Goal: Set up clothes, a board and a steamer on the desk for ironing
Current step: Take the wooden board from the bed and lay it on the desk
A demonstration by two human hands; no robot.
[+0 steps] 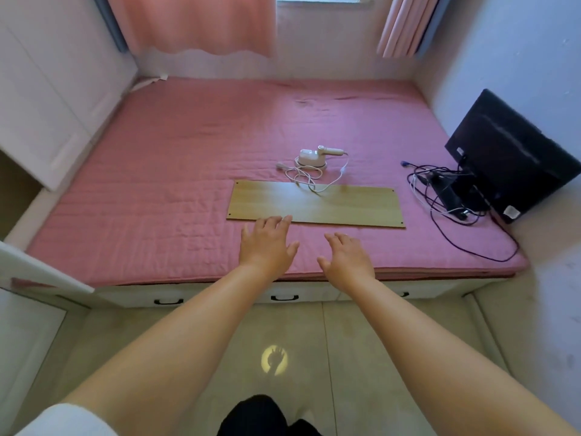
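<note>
A flat wooden board [316,204] lies on the pink mattress [176,171], near its front edge. Just behind the board stands a small white handheld steamer [316,156], and its white cord [309,180] trails in loops onto the board's far edge. My left hand [267,243] reaches out with straight, spread fingers, the fingertips at the board's near left edge. My right hand [347,256] hovers open over the mattress just short of the board and holds nothing. No clothes are in view.
A black monitor [512,152] leans against the right wall on the mattress, with a tangle of dark cables [446,196] beside the board's right end. White cabinets [53,99] stand left. Drawers with black handles [284,298] sit under the mattress. Pink curtains [195,23] hang behind.
</note>
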